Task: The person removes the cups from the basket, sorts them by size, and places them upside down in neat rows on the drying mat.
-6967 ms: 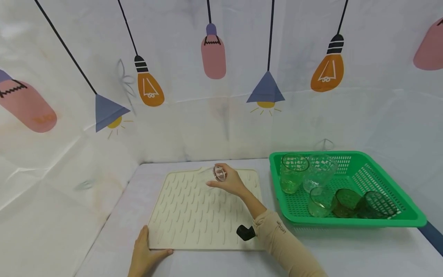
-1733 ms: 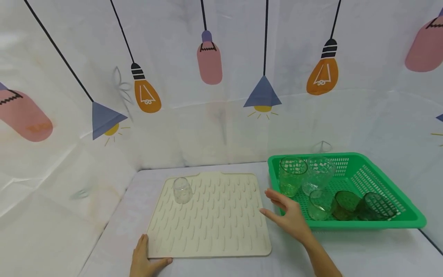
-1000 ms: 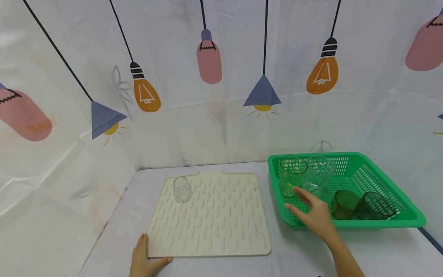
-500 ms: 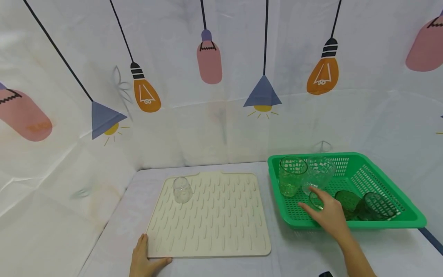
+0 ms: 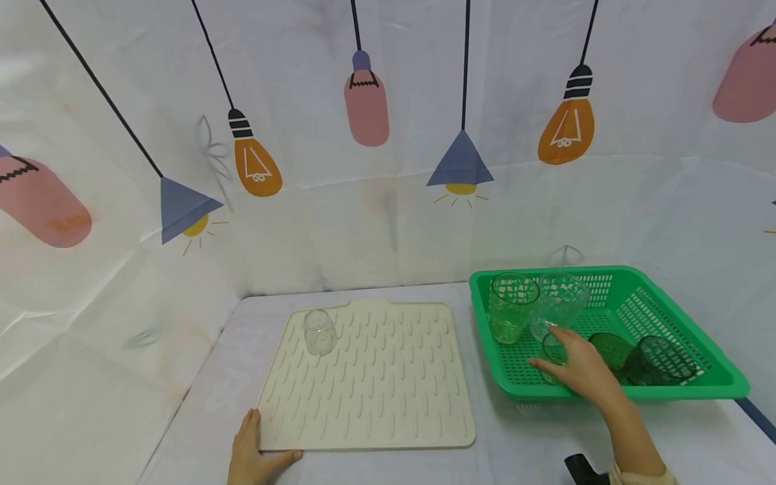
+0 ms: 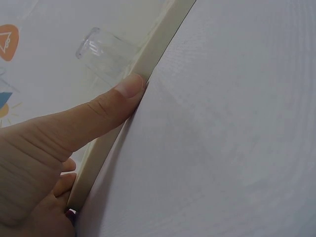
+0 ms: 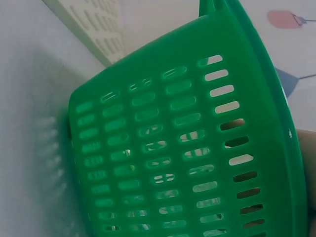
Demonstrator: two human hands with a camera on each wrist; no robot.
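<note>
My left hand (image 5: 257, 450) rests at the near left corner of the cream ridged drying mat (image 5: 370, 377), its thumb along the front edge and fingers along the left edge. In the left wrist view the thumb (image 6: 94, 116) presses the mat's rim (image 6: 106, 140). An upturned clear glass (image 5: 319, 333) stands on the mat's far left. My right hand (image 5: 585, 367) reaches into the green basket (image 5: 685, 391), thumb and fingers spread around a small pale green glass (image 5: 553, 350). The hand covers part of this glass; a firm hold is not visible.
Behind the small glass stand a tall light-green-looking glass (image 5: 512, 310) and a clear glass (image 5: 559, 306). Two dark glasses, one green (image 5: 611, 350) and one greyish (image 5: 661, 362), lie to the right. A patterned white sheet (image 5: 388, 222) hangs behind the table.
The clear glass held seven seconds ago now stands on the mat. My right hand has left the mat and moved right, down into the basket around the small glass. My left hand stays at the corner.
</note>
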